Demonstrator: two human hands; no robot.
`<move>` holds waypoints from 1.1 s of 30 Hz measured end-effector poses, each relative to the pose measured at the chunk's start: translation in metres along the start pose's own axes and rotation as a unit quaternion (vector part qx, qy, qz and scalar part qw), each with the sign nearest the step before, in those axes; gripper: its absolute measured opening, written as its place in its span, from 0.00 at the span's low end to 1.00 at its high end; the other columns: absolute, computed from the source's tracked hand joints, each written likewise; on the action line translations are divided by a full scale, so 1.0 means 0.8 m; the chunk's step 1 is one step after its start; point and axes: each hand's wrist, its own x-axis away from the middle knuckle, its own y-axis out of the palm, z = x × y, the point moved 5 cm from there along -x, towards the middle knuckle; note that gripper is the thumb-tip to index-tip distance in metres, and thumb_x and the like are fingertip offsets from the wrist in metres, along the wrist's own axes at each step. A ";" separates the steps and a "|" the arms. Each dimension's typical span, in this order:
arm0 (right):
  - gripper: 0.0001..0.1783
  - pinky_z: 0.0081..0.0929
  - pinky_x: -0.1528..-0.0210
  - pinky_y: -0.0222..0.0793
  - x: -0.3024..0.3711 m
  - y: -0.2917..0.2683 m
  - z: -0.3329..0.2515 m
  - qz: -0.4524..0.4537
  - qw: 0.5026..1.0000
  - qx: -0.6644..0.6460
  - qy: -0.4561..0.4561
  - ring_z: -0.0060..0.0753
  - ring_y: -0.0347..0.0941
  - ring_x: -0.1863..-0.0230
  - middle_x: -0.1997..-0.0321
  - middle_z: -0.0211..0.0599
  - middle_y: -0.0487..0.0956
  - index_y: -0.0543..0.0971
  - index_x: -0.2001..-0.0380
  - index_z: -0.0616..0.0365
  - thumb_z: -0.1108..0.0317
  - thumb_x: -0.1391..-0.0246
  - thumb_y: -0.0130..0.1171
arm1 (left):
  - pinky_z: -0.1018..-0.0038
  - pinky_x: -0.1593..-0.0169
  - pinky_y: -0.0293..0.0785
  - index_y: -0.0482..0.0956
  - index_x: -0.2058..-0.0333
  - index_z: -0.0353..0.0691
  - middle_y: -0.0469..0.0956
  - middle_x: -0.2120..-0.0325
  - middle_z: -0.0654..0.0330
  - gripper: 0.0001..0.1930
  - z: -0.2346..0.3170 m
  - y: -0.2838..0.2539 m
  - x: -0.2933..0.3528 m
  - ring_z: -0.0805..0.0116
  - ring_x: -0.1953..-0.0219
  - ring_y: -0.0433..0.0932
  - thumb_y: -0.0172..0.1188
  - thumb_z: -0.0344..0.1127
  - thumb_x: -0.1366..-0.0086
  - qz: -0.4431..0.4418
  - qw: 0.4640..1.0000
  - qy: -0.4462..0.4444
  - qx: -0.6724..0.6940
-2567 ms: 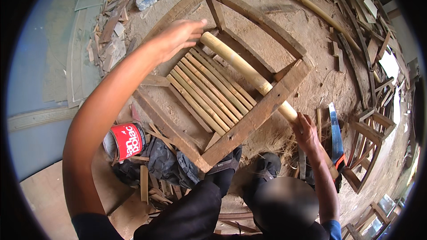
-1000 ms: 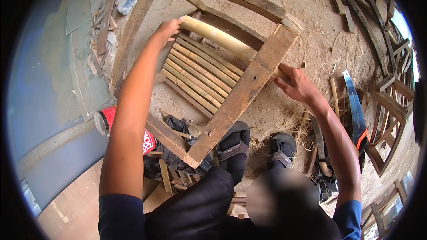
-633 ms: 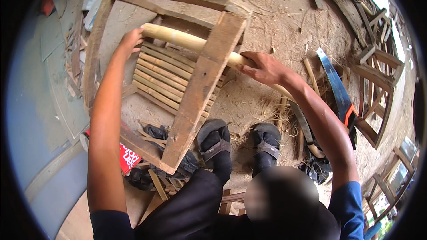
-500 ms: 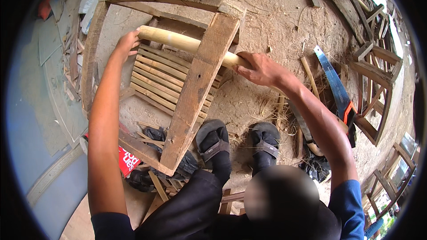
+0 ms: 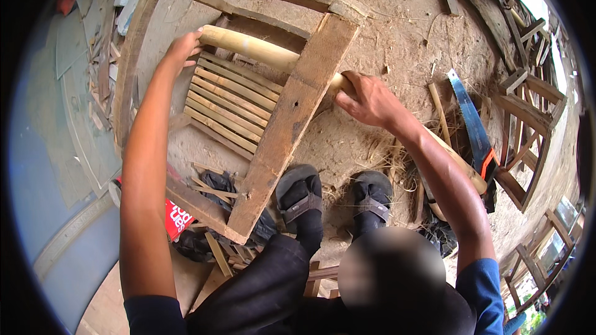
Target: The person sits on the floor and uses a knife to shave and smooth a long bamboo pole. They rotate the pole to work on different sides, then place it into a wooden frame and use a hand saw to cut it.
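A light wooden frame of rough boards (image 5: 295, 105) stands tilted in front of me, with a row of split bamboo slats (image 5: 230, 111) inside it. A round bamboo pole (image 5: 251, 48) lies across the frame and passes behind its wide near board. My left hand (image 5: 184, 49) has its fingers closed on the pole's left end, inside the frame. Outside the board, my right hand (image 5: 371, 100) is wrapped round the other end. The board hides the pole's middle stretch.
A blue handsaw (image 5: 470, 121) with an orange and black handle lies at right, near bamboo offcuts (image 5: 439, 111) and shavings. Another wooden frame (image 5: 528, 111) stands farther right. Black plastic and a red packet (image 5: 178, 218) lie by my feet, on dirt ground.
The frame has shifted right and away from me, and less of the pole sticks out past the board on the right. Both hands keep hold of the pole.
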 end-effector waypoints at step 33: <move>0.29 0.54 0.54 0.70 -0.007 0.003 0.006 -0.020 0.999 0.017 0.029 0.63 0.75 0.60 0.66 0.64 0.77 0.70 0.56 0.67 0.45 0.41 0.49 | 0.47 0.33 0.54 0.55 0.31 0.40 0.55 0.31 0.46 0.39 -0.002 0.000 -0.001 0.52 0.29 0.54 0.43 0.63 0.30 0.004 1.000 -0.001 0.010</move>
